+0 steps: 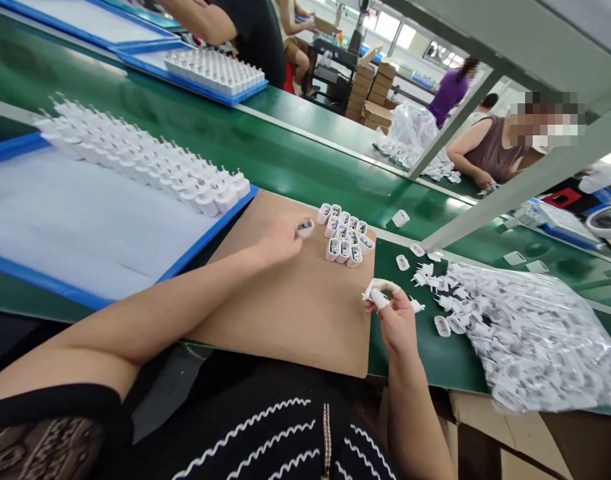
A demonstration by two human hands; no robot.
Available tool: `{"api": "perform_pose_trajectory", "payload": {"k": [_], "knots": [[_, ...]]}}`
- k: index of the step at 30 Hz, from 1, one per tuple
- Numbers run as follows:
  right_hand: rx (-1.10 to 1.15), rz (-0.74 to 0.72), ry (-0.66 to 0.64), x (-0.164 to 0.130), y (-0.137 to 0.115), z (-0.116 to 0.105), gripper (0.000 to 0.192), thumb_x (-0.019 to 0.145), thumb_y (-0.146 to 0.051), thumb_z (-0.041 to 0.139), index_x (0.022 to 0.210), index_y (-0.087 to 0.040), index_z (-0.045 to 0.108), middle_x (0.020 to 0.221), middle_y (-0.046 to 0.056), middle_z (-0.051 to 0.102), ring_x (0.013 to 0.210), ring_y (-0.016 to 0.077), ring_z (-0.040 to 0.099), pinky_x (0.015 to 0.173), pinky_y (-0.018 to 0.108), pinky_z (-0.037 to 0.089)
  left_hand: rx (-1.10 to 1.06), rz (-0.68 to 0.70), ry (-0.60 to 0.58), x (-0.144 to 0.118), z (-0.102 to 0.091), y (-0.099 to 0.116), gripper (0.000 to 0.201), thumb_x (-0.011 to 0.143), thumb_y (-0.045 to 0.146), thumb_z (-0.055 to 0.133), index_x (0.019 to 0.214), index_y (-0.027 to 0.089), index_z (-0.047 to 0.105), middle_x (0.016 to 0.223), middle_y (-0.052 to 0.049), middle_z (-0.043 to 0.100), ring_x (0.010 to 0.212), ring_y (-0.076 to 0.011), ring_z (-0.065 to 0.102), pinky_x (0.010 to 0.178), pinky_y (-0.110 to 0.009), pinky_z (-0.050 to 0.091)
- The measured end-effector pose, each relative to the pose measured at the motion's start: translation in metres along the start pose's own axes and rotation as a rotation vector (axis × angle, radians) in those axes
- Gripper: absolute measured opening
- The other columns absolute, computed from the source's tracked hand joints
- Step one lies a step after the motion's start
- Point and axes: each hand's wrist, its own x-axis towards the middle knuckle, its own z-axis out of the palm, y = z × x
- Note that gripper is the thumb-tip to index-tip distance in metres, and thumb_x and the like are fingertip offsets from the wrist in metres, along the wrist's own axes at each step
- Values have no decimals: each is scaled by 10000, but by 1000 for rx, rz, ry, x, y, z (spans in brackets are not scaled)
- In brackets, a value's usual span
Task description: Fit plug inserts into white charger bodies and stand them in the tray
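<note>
The left hand (280, 241) pinches a small white charger shell (304, 229) at its sides, just beside the standing cluster of shells (344, 241) on the brown board (295, 313). The right hand (396, 320) closes on a white plug piece (375, 295). Both look light, rigid and smooth, best held by their flat faces. Beyond lie a clear bag of parts (530, 340) and the green bench (285, 160).

Blue tray (15, 267) cut off at left edge. Plastic bag (545, 340) of white parts runs off right edge; single pieces inside too small to tell. Left hand (280, 241) fingertips hide most of white shell (304, 229). Co-worker (500, 150) face blurred.
</note>
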Motion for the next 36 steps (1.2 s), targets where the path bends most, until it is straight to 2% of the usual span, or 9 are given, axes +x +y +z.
{"api": "perform_pose_trajectory", "payload": {"k": [4,8,12,19,22,25,29,31,36], "knots": [[-54,-21,-133,2,-4,13,356,769,-380,871,1081,-246,762,1112,65,704,864,193,698,752,361,611,-140,149,-103,-77,6,25,541,921,130,545,1461,165,564,1315,-113,693,1178,-265,635,1074,-427,515],[-189,-85,-179,2,-10,33,242,821,-339,836,1044,-261,785,1015,43,696,808,178,687,702,339,612,-212,129,-147,-109,22,27,549,928,129,582,1474,159,530,1276,-118,708,1123,-260,644,1043,-450,526],[-380,-157,-158,0,-15,48,269,901,-338,756,1164,-284,767,924,22,637,728,151,658,611,300,603,-375,31,-91,-108,24,17,555,839,259,805,1353,177,613,1291,-113,690,1163,-271,630,1039,-435,525],[-632,-315,-284,3,-26,57,236,910,-266,746,1137,-313,785,1008,42,677,893,191,683,797,360,616,-403,13,-133,-104,18,22,116,908,252,734,1003,193,704,998,-59,710,970,-231,644,905,-381,529],[-462,-177,-289,5,-26,62,265,906,-285,758,1168,-321,773,965,26,661,803,165,670,671,308,598,-382,-82,-122,-106,17,22,479,724,419,914,1057,179,666,1116,-98,670,1045,-279,633,942,-431,534],[-340,-104,-233,7,-28,64,255,873,-308,795,1128,-308,787,947,18,652,761,148,654,629,284,580,-415,-21,-195,-107,12,18,927,638,434,950,1428,196,527,1494,-169,503,1369,-370,475,1117,-516,450],[-315,-79,-251,9,-33,65,214,832,-329,831,1041,-291,804,910,10,655,720,134,626,645,292,572,-505,85,-363,-104,9,17,618,881,242,719,1467,247,523,1338,-104,644,1255,-289,558,1081,-459,477],[-323,-68,-257,8,-33,66,214,826,-349,833,1028,-285,803,893,10,653,701,135,617,633,298,567,-483,46,-322,-102,14,20,471,845,268,791,1281,211,622,1161,-88,685,1112,-272,616,1003,-430,513],[-352,-51,-247,7,-27,69,259,843,-404,809,1059,-263,787,876,16,654,679,146,612,611,315,562,-437,-76,-128,-101,26,26,683,624,428,980,1130,191,587,1149,-93,634,1006,-271,646,908,-420,548]]}}
